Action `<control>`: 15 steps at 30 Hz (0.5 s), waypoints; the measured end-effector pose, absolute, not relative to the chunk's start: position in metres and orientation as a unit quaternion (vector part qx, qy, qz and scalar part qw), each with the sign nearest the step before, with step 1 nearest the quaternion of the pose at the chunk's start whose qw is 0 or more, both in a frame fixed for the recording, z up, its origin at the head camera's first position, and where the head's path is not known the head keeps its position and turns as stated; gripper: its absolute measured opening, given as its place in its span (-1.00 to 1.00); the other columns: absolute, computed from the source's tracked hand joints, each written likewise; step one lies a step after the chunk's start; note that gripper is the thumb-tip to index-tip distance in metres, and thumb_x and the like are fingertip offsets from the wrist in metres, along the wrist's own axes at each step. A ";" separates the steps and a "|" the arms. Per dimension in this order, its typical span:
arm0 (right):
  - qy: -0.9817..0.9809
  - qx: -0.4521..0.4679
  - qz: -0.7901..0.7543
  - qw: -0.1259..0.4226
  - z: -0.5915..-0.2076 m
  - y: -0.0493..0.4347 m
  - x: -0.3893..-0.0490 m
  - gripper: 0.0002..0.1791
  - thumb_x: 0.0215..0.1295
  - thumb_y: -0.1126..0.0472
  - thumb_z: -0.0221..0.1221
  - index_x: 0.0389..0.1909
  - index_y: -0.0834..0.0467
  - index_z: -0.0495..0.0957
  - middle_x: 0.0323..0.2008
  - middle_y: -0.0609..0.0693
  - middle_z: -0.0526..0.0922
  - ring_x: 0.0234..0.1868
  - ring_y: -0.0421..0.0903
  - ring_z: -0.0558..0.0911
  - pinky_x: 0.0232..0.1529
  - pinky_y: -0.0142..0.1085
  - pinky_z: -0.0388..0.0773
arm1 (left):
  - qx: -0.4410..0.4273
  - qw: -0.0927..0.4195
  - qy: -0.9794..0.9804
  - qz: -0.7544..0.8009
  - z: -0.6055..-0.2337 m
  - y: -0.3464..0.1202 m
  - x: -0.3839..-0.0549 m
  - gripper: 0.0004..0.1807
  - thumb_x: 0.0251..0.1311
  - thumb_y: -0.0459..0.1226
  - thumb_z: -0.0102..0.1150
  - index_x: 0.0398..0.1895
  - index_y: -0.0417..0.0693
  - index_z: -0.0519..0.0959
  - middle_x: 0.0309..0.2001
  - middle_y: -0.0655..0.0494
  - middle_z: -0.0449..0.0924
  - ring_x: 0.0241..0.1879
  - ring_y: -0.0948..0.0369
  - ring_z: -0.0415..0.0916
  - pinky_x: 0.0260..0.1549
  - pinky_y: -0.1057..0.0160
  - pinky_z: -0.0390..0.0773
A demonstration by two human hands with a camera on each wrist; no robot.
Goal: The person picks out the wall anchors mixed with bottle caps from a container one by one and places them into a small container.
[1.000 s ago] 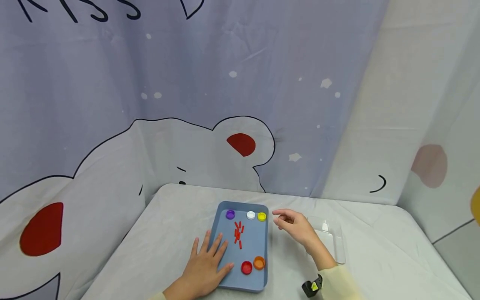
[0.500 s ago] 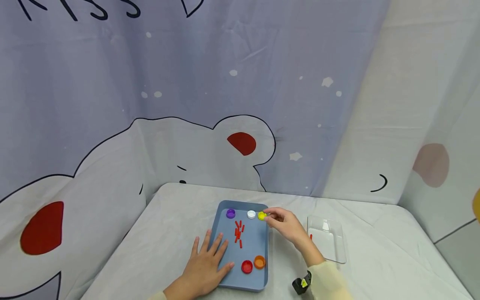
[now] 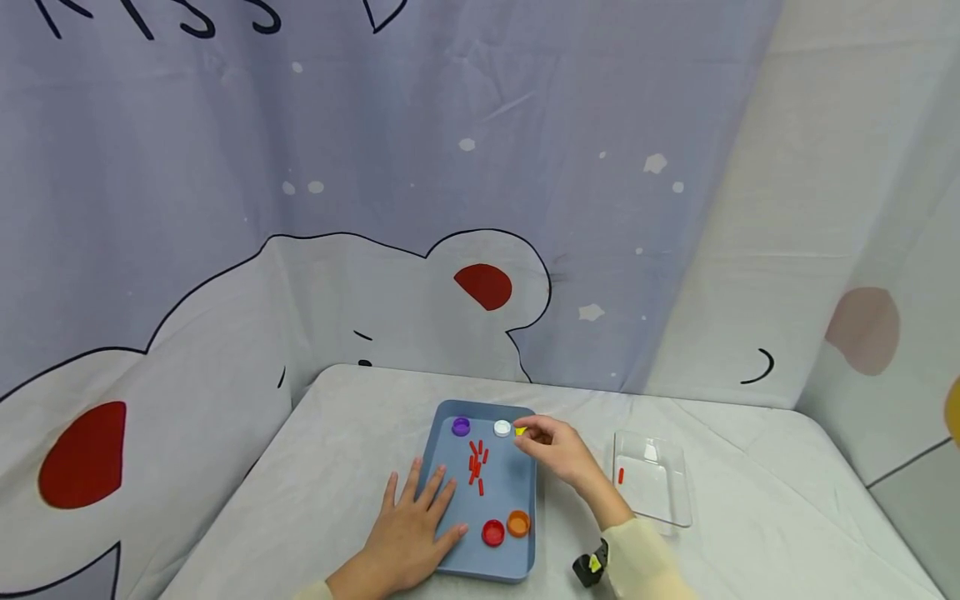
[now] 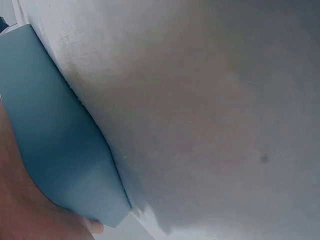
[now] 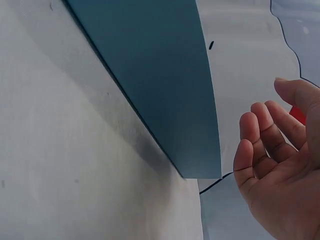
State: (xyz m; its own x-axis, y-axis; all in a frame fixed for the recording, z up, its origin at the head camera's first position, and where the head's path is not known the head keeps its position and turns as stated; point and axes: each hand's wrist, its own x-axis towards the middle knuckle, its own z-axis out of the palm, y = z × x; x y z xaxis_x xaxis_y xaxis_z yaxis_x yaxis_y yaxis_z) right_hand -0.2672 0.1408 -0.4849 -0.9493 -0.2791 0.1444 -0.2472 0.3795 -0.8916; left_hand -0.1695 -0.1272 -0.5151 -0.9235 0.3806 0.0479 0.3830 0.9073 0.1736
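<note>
My left hand [image 3: 408,533] lies with fingers spread over the left edge of a blue-grey tray [image 3: 501,568]. Over the tray's far right corner is my right hand [image 3: 555,450], fingers bent, thumb and index finger apart around a small yellow cap [image 3: 520,432] that they partly cover. The right wrist view shows this hand [image 5: 285,160] with nothing between its fingers. Beside the yellow cap stand a white cap [image 3: 502,428] and a purple cap [image 3: 461,427]. Several short red sticks [image 3: 477,469] lie loosely heaped mid-tray. At the near right are a red cap [image 3: 492,533] and an orange cap [image 3: 518,523].
To the right of the tray stands a clear plastic box [image 3: 671,500] with one red stick [image 3: 621,476] inside near its left wall. A white cloth [image 3: 780,492] covers the table, and a printed curtain [image 3: 420,150] hangs behind it.
My right hand has moved left from beside the tray to over the yellow cap. The red stick in the clear box, earlier hidden behind the arm, now shows. The left hand stays put.
</note>
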 end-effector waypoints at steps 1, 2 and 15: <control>0.832 -0.161 -0.531 0.016 -0.485 0.139 -0.268 -0.66 0.35 0.16 0.32 0.09 0.21 0.65 -0.30 -0.04 0.64 -0.31 -0.13 0.53 -0.29 -0.37 0.50 | -0.195 0.006 -0.977 -0.090 -0.515 -0.127 -0.169 -0.18 0.43 0.33 -0.25 0.51 0.02 0.33 0.56 -0.01 0.18 0.57 -0.26 -0.19 0.39 -0.43 -0.17; 0.834 -0.162 -0.528 0.017 -0.486 0.138 -0.268 -0.65 0.35 0.16 0.33 0.08 0.21 0.65 -0.31 -0.05 0.64 -0.31 -0.14 0.54 -0.29 -0.38 0.50 | -0.195 0.005 -0.976 -0.092 -0.515 -0.127 -0.169 -0.18 0.43 0.33 -0.25 0.51 0.02 0.33 0.56 -0.01 0.18 0.57 -0.25 -0.19 0.39 -0.43 -0.18; 0.844 -0.191 -0.500 0.021 -0.492 0.124 -0.271 -0.61 0.30 0.13 0.37 0.07 0.23 0.65 -0.34 -0.07 0.67 -0.35 -0.17 0.55 -0.30 -0.41 0.51 | -0.194 0.002 -0.977 -0.087 -0.516 -0.128 -0.171 -0.19 0.43 0.32 -0.22 0.51 0.02 0.34 0.56 0.00 0.17 0.58 -0.24 -0.20 0.39 -0.43 -0.20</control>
